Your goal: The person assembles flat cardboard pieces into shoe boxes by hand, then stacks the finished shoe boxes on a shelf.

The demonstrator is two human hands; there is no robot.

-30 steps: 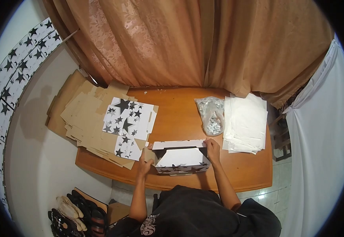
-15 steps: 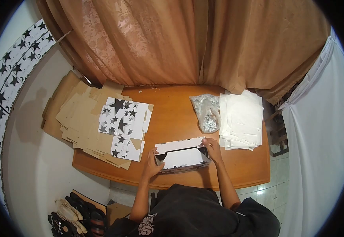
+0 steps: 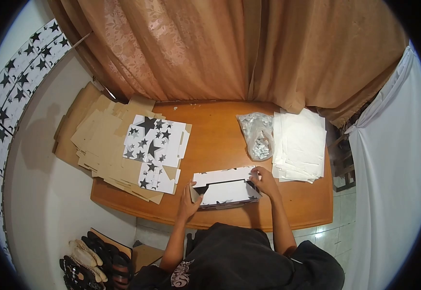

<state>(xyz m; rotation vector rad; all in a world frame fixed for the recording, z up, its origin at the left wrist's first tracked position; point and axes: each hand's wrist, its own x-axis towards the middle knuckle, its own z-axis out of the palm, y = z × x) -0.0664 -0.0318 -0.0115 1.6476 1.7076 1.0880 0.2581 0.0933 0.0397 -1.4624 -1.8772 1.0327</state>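
Note:
A white cardboard box [image 3: 227, 193] with black stars stands at the table's front, its top open and its white inside showing. My left hand [image 3: 189, 202] is closed on the box's left end, where a brown-backed side flap [image 3: 194, 194] sticks up; the thumb reaches inside the wall. At the far right corner, my right hand [image 3: 265, 182] pinches the box's edge between thumb and fingers. A flat star-printed cardboard sheet [image 3: 153, 145] lies to the left, on top of a pile of brown cardboard blanks [image 3: 101, 140].
Behind the box, a clear plastic bag [image 3: 257, 137] holds small silvery pieces. A stack of white paper [image 3: 298, 145] lies to its right on the wooden table [image 3: 210, 130]. Brown curtains [image 3: 181, 53] hang behind; shoes [image 3: 94, 261] are at lower left.
The whole view has shifted slightly. Both hands remain on the box; the left end flap shows more of its brown side, and the dark gap at the box's right end has narrowed.

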